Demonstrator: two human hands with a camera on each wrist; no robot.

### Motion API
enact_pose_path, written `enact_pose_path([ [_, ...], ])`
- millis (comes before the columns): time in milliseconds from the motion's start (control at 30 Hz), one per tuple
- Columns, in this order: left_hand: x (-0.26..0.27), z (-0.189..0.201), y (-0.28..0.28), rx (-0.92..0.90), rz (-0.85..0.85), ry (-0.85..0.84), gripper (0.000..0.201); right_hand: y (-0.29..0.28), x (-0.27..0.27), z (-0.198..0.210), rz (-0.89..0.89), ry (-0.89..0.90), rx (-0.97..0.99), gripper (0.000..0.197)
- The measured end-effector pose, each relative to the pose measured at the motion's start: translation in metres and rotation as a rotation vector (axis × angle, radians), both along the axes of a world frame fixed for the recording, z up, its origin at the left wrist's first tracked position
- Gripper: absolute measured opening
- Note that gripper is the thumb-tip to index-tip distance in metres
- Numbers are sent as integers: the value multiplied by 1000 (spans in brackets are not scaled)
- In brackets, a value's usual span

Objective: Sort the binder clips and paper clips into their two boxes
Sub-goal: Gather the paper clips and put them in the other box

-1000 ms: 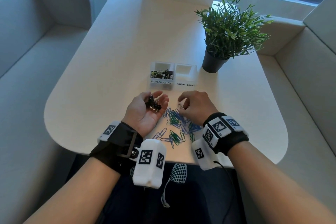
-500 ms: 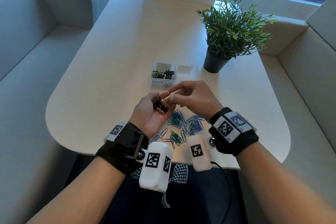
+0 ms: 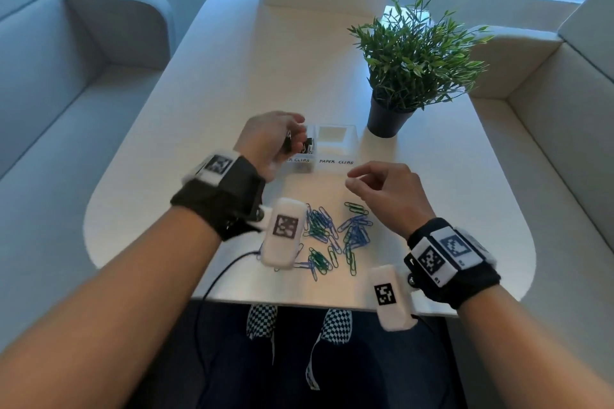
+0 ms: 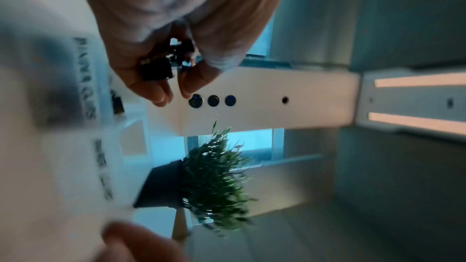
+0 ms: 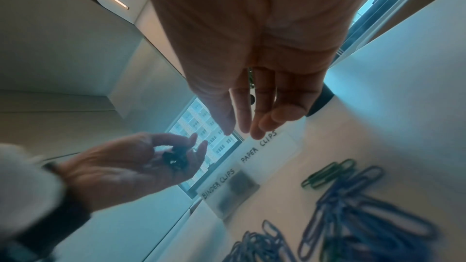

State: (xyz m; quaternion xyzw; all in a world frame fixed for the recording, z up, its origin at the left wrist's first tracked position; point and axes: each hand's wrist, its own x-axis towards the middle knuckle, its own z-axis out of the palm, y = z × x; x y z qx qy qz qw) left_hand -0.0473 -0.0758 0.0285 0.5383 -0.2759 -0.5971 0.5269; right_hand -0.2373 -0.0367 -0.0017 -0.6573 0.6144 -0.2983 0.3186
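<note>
"BINDER CLIPS" left box (image 5: 228, 192), "PAPER CLIPS" right box (image 3: 336, 146)

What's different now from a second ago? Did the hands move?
The left hand, holding black binder clips, moved from above the paper clips out to the binder clip box. The right hand lifted off the pile and now hangs empty. The pile, the paper clip box and the plant stayed put.

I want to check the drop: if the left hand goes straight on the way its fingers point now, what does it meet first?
Most likely the box marked BINDER CLIPS: the left hand, gripping black binder clips, points at it. The height above it is unclear.
</note>
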Motion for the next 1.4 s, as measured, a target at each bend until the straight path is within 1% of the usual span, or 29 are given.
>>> enact_pose_path([
  [67,-5,-2,-20,-71,-75,-380,27,1,-4,-1,-8,11,1,13],
  [133,-10,-7,-33,-124,-183,-799,27,2,-7,-2,-8,14,0,13],
  [167,-12,-11,-36,-142,-242,-980,25,3,-9,-2,-9,11,-1,13],
  [200,-13,-15,-37,-158,-301,-1115,23,3,-10,-3,-9,12,-1,13],
  [267,-15,-21,-37,-181,-377,-1255,21,3,-13,-4,-6,44,-7,13],
  [333,-14,-23,-37,-199,-380,-1297,20,3,-14,-4,20,128,9,17],
  [367,-14,-23,-37,-207,-377,-1301,19,2,-14,-5,47,185,41,25],
  [500,-8,-21,-37,-243,-358,-1274,23,5,-15,-8,268,469,235,65],
  [533,-6,-21,-36,-250,-356,-1259,24,6,-15,-9,314,527,256,71],
  [600,-2,-21,-34,-260,-344,-1218,24,11,-13,-11,355,590,259,72],
  [733,1,-22,-24,-323,-296,-1203,21,16,-2,-12,391,637,204,64],
  [900,4,-28,-16,-355,-357,-1215,21,17,14,-14,436,634,181,62],
  [967,6,-27,-16,-372,-362,-1212,21,16,15,-12,433,604,181,67],
  [1033,10,-23,-10,-427,-316,-1222,22,16,7,-6,405,574,185,78],
  [1100,16,-18,7,-501,-276,-1216,27,18,-7,1,399,595,208,87],
  [1133,20,-17,20,-530,-301,-1216,31,20,-13,3,410,618,231,92],
  [1167,25,-18,36,-535,-372,-1232,40,23,-18,4,425,641,256,97],
  [1200,30,-20,53,-510,-485,-1268,52,27,-21,3,443,658,281,103],
  [1233,35,-23,70,-442,-625,-1325,68,30,-21,1,461,671,301,107],
  [1300,42,-32,96,-244,-879,-1488,102,34,-18,-2,483,679,315,113],
  [1333,43,-37,102,-184,-944,-1555,113,34,-15,-4,485,674,311,113],
  [1367,42,-41,104,-156,-967,-1590,118,33,-10,-5,488,668,304,110],
  [1400,40,-43,104,-147,-966,-1591,119,32,-4,-6,492,661,295,104],
])
